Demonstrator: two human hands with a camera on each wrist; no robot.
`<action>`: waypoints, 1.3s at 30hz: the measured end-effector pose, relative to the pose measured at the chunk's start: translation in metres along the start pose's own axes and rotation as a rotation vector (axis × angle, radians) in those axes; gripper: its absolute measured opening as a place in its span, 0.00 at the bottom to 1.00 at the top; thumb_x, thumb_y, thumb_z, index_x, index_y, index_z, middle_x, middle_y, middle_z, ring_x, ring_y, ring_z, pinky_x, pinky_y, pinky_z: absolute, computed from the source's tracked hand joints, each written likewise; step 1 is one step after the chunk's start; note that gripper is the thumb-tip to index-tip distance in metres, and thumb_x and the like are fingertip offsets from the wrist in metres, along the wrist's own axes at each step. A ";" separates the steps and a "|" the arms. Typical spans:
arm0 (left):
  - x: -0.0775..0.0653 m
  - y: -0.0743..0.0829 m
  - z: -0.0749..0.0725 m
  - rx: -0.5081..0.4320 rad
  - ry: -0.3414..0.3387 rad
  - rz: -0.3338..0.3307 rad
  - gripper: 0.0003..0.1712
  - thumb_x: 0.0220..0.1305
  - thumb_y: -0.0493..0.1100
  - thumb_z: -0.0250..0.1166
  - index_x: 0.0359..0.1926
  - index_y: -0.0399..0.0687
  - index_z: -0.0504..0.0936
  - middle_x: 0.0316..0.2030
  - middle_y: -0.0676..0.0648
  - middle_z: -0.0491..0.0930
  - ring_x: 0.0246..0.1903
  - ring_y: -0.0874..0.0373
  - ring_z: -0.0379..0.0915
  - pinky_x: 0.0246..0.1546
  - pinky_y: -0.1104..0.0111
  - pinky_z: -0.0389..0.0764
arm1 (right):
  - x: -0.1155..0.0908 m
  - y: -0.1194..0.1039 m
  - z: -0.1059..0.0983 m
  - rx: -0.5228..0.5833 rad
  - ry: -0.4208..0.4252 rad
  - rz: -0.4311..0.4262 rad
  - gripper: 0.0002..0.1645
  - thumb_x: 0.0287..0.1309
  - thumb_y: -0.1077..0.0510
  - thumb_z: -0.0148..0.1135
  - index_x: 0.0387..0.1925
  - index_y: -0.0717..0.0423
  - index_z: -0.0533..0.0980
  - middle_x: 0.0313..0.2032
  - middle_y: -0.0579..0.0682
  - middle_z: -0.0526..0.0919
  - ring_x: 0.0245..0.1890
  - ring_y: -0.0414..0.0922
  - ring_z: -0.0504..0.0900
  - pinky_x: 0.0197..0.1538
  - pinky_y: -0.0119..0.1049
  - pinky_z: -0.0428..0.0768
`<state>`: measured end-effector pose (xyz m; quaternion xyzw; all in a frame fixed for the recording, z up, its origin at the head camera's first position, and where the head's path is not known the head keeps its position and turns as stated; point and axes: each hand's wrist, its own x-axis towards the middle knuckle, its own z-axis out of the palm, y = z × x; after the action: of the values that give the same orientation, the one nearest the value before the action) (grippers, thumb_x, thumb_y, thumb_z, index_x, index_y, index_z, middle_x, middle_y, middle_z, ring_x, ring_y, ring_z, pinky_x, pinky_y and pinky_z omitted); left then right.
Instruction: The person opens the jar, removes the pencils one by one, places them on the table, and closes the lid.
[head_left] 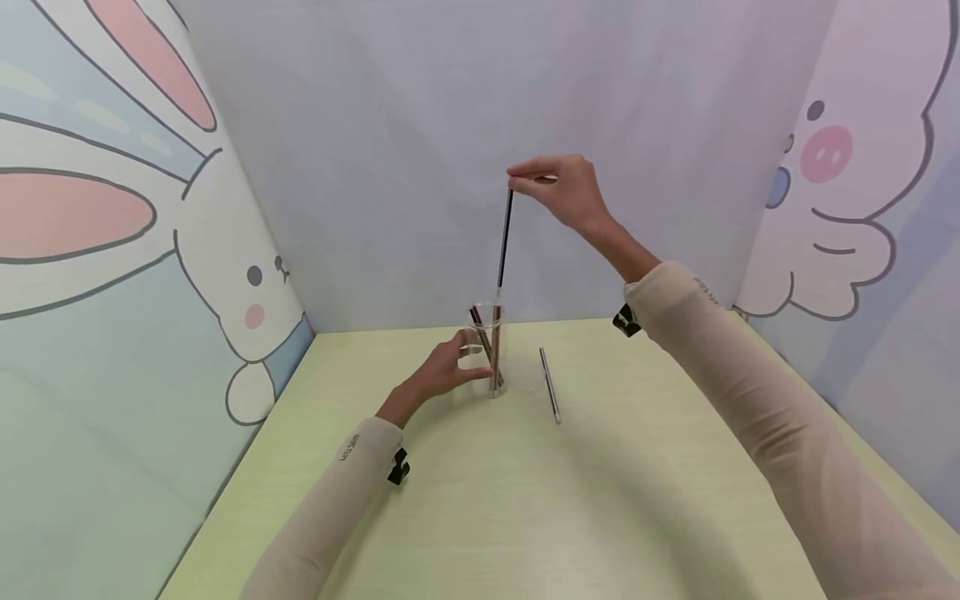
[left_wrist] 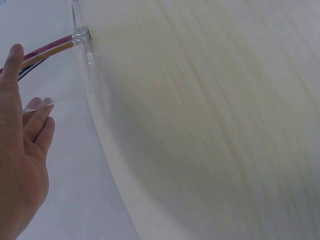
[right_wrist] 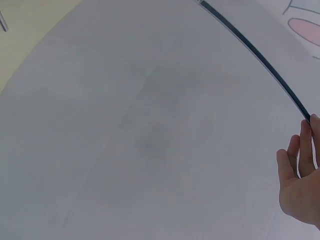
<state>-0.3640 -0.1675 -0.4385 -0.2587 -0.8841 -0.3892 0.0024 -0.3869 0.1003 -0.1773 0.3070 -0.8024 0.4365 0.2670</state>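
My left hand (head_left: 444,367) grips a tall clear cup (head_left: 503,333) that stands on the table, thumb on the near side and fingers around the far side. Inside the cup lean several slim pencils (head_left: 484,340); the left wrist view shows reddish, yellow-orange and dark pencils (left_wrist: 52,49) through its wall. High above the cup, my right hand (head_left: 567,192) pinches a long dark pencil (head_left: 506,240) by its top end between thumb and fingertips. This pencil hangs nearly upright, its lower end at the cup's mouth in the head view.
Another dark pencil with a silvery stripe (head_left: 551,385) lies on the pale wooden table (head_left: 480,508) to the right of the cup. A plain grey-white wall (head_left: 375,167) rises behind the table. Side panels with cartoon rabbits (head_left: 202,275) flank it.
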 end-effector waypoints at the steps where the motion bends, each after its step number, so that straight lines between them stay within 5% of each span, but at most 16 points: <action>1: 0.000 0.000 0.000 0.002 0.002 0.001 0.41 0.62 0.51 0.77 0.67 0.41 0.65 0.70 0.39 0.71 0.69 0.42 0.71 0.65 0.54 0.78 | 0.000 0.000 -0.002 -0.005 0.001 0.006 0.16 0.67 0.53 0.71 0.53 0.54 0.87 0.50 0.51 0.90 0.50 0.43 0.88 0.57 0.34 0.84; 18: 0.002 0.001 0.000 0.012 0.006 0.001 0.38 0.63 0.51 0.77 0.64 0.47 0.65 0.69 0.39 0.71 0.69 0.44 0.72 0.65 0.56 0.78 | -0.026 0.034 -0.013 -0.059 -0.075 0.083 0.16 0.68 0.54 0.70 0.54 0.57 0.87 0.52 0.55 0.89 0.51 0.48 0.87 0.57 0.40 0.84; 39: 0.005 -0.002 0.002 -0.006 -0.001 0.036 0.40 0.63 0.53 0.76 0.66 0.45 0.65 0.69 0.38 0.70 0.68 0.43 0.72 0.64 0.51 0.78 | -0.093 0.115 -0.006 -0.119 -0.214 0.212 0.16 0.69 0.55 0.69 0.54 0.57 0.86 0.52 0.59 0.88 0.54 0.56 0.86 0.58 0.55 0.83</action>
<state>-0.3692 -0.1651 -0.4398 -0.2748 -0.8781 -0.3916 0.0080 -0.4071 0.1791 -0.3008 0.2488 -0.8786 0.3789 0.1502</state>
